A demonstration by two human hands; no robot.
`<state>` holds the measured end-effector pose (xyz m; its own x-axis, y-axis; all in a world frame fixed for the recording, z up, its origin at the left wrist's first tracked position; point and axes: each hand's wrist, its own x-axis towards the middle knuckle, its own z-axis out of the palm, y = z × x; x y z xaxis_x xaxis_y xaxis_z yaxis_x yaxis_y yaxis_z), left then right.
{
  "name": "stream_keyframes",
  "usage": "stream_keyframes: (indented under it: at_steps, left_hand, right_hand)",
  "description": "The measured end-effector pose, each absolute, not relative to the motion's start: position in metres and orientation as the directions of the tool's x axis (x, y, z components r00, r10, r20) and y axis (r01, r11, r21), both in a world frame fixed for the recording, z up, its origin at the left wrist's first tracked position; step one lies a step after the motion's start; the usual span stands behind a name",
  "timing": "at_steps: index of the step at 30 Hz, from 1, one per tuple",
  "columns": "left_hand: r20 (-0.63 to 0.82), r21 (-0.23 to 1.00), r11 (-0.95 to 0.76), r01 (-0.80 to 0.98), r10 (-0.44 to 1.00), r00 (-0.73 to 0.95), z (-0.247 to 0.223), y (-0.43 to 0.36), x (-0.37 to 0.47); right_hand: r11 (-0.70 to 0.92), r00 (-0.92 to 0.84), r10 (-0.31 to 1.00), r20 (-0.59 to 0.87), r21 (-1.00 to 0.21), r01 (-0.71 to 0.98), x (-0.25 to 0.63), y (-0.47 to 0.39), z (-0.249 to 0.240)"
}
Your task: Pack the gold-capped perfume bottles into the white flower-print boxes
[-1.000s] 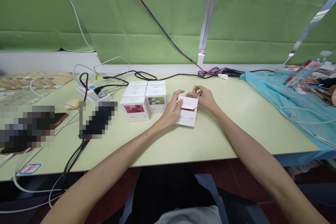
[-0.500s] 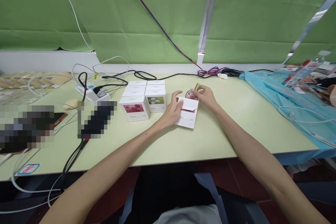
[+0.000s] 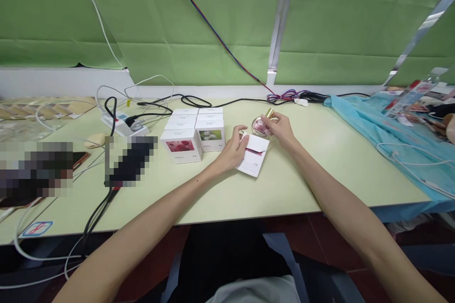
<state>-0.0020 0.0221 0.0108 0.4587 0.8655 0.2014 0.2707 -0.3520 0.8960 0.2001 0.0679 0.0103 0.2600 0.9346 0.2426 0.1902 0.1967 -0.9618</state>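
My left hand (image 3: 235, 148) grips a small white box (image 3: 250, 163) by its left side. The box lies tilted with its top flap raised and a strip of pink picture showing below the flap. A round, clear bottle with a gold cap and pink flowers (image 3: 260, 126) is pinched in my right hand (image 3: 280, 128), just beyond the open end of the box. My right fingers cover part of the bottle. To the left of my left hand stand several closed white boxes (image 3: 180, 147) in two rows, with flower pictures on their fronts.
A white power strip (image 3: 124, 125) with plugs and black cables lies at the back left. Blurred-out dark items (image 3: 133, 161) lie at the left. On the right, a blue plastic sheet (image 3: 387, 137) bears a plastic bottle (image 3: 412, 94) and a white cable.
More of the round bottle shows now, clear of the box's flap. The white box has turned a little, its near end shifting left and towards me.
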Motion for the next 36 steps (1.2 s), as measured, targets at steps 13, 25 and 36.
stream_keyframes:
  at_steps: [13, 25, 36]
  left_hand:
    - [0.229, 0.874, -0.385, 0.296, 0.865, 0.447, 0.009, 0.025, -0.002]
    - [0.239, 0.875, -0.396, 0.277, 0.853, 0.464, 0.011, 0.024, -0.002]
    - [0.249, 0.885, -0.396, 0.245, 0.847, 0.469, 0.007, 0.026, -0.002]
  right_hand:
    - [0.212, 0.302, 0.92, 0.249, -0.966, 0.148, 0.189, 0.058, 0.023]
    - [0.237, 0.252, 0.931, 0.263, -0.963, 0.131, 0.184, 0.055, 0.024]
    - [0.234, 0.218, 0.942, 0.254, -0.966, 0.113, 0.184, 0.054, 0.021]
